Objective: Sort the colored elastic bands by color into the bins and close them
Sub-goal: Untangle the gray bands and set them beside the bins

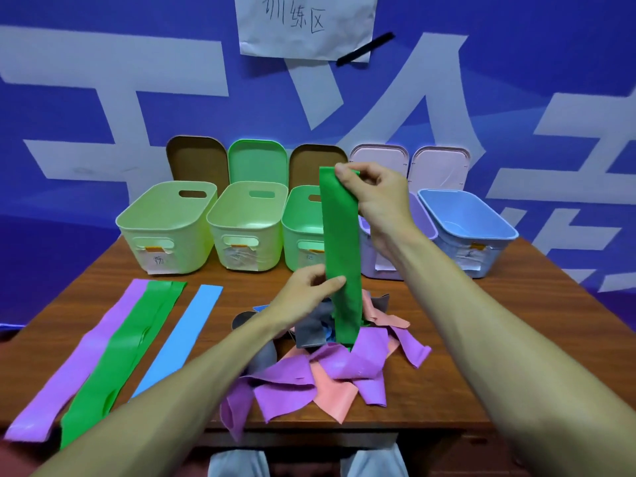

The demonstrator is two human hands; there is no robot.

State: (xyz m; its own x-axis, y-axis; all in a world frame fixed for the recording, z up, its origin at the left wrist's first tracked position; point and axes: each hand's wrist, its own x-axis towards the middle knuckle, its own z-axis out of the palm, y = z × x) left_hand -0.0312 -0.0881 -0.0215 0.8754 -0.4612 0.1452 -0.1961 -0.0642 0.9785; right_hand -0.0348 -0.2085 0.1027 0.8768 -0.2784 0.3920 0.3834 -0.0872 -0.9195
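Observation:
A green elastic band (340, 235) hangs upright over a heap of purple, pink, grey and blue bands (344, 359) on the wooden table (241, 280). My right hand (375, 197) pinches the band's top end. My left hand (306, 290) pinches it lower down, just above the heap. Flat on the table's left side lie a purple band (82, 356), a green band (127, 349) and a blue band (179, 339). Open bins stand in a row behind: two pale green (165, 228) (244, 225), one green (299, 228), one purple (423, 222) partly hidden by my right arm, one blue (471, 222).
Lids lean against the blue wall behind the bins: brown (196, 160), green (258, 160), brown (309, 163), and two pale pink (378, 156) (440, 166). The table's front edge runs near my knees. A paper sign (306, 25) hangs on the wall.

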